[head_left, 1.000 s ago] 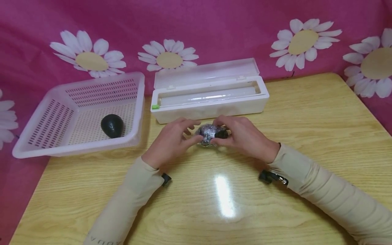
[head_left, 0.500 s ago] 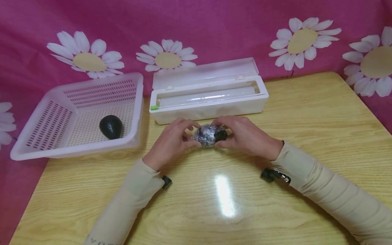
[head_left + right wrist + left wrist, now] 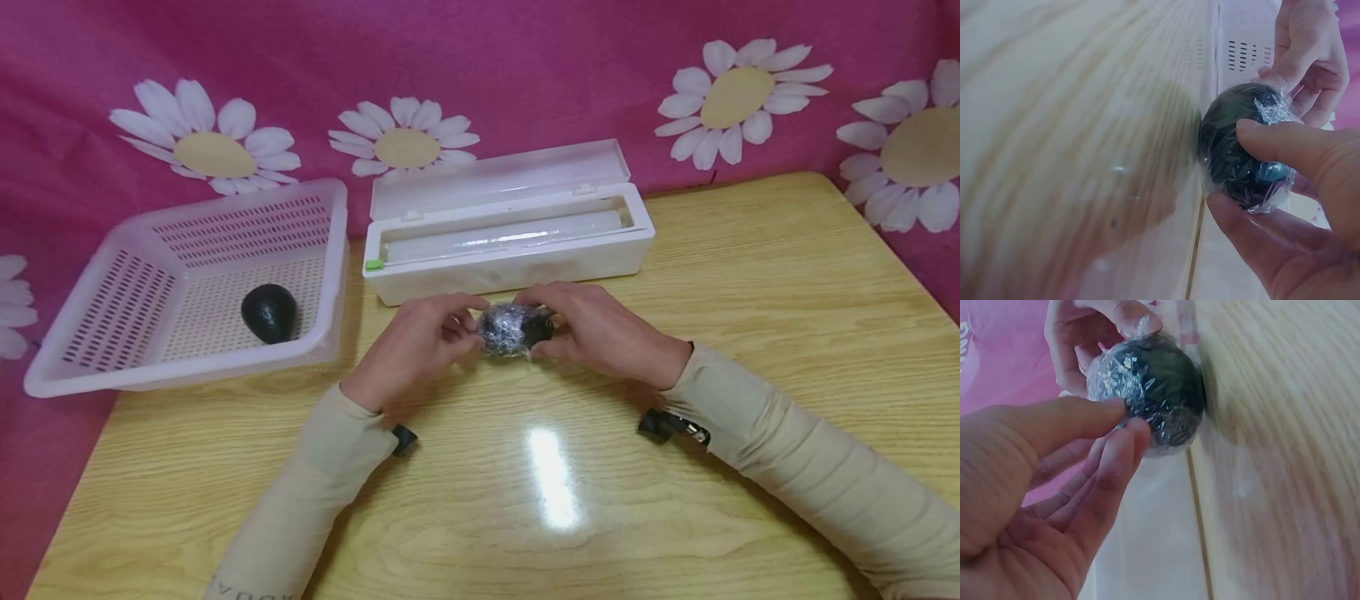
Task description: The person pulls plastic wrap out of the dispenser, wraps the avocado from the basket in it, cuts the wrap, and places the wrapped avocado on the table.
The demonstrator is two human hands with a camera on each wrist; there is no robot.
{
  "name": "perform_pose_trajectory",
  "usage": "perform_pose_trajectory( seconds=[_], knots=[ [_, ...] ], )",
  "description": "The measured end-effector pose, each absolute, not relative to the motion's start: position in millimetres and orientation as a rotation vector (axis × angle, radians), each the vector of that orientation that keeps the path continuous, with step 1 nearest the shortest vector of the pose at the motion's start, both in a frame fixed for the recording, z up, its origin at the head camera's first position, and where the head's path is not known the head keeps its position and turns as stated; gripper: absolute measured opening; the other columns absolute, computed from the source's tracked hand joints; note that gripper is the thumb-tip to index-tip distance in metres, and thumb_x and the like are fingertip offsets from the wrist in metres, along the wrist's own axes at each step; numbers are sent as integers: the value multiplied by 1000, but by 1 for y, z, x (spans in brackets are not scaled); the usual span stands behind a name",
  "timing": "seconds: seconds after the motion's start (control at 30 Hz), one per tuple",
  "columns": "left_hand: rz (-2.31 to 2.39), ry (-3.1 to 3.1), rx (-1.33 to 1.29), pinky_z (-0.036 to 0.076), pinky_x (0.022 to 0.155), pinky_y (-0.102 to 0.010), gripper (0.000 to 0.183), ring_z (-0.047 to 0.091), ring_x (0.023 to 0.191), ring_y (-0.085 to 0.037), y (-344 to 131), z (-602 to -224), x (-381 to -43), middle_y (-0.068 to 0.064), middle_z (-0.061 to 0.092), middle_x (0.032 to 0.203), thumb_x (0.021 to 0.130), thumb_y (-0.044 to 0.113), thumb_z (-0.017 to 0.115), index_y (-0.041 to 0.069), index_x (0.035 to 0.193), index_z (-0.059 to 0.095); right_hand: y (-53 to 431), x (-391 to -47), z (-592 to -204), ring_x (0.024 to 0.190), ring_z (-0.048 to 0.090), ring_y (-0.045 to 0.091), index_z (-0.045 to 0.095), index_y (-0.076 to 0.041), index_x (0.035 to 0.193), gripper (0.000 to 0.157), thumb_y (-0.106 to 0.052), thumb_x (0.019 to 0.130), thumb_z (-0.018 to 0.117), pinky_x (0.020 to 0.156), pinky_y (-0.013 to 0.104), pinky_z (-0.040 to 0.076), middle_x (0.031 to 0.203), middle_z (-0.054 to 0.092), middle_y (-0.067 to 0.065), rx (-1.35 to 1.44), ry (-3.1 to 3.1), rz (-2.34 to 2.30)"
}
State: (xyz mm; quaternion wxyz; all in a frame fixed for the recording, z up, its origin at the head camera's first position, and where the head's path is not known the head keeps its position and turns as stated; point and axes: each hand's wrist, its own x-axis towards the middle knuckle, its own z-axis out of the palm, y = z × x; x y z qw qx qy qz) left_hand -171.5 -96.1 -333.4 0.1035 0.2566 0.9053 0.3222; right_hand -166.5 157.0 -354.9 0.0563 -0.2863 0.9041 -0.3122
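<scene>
Between both hands, low over the table, is a dark avocado [image 3: 537, 329] wrapped in crinkled, shiny cling film [image 3: 501, 327]. My right hand [image 3: 600, 332] grips its right end, the thumb [image 3: 1272, 139] on one side and the fingers on the other, as the right wrist view shows. On its left side my left hand [image 3: 420, 337] pinches at the film, thumb [image 3: 1085, 417] and index fingertip almost together. A second dark avocado [image 3: 270, 314], smooth and pear-shaped, lies in the white plastic basket [image 3: 187, 377] at the left.
Behind the hands stands a white cling film dispenser box [image 3: 517, 269], its lid [image 3: 502, 182] raised and a film roll [image 3: 502, 237] inside. A green slider [image 3: 373, 264] sits at its left end. A pink daisy-print cloth [image 3: 540, 75] hangs behind the wooden table [image 3: 465, 500].
The left thumb and index finger, spread around the wrapped avocado's left end before, have come together at the film there. The right hand keeps its grip, its thumb slightly shifted.
</scene>
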Motion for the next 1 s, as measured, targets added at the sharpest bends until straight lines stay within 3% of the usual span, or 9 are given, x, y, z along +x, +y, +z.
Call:
perform_pose_trajectory(
  seconds=[0.27,0.47,0.7,1.0],
  knots=[
    [1087,2581,802,62,94,-39,58,76,108,-28,-105,-341,-176,-12,65,138,90,15,78,15,145,59,158,-167,-355,120,65,22,66,-18,134,53,-20,85,86,103,45,56,132,69,5,-901,2749,-964],
    [1044,2569,900,61,98,-40,54,72,117,-22,-106,-343,-177,-6,68,140,95,14,71,22,147,58,161,-169,-355,119,67,20,66,-22,138,55,-25,86,85,100,41,58,134,70,3,-882,2724,-1006],
    [1004,2587,944,59,102,-37,48,65,123,-16,-100,-343,-171,-3,66,141,99,6,66,21,144,62,162,-170,-353,114,72,18,64,-25,141,55,-23,89,82,95,39,62,134,70,-1,-843,2658,-1052],
    [1018,2635,881,61,94,-31,47,69,123,-19,-91,-347,-170,-5,68,140,94,18,77,15,139,65,163,-172,-356,106,69,14,64,-24,141,55,-21,89,82,93,38,61,131,72,-1,-866,2689,-1020]
  ],
)
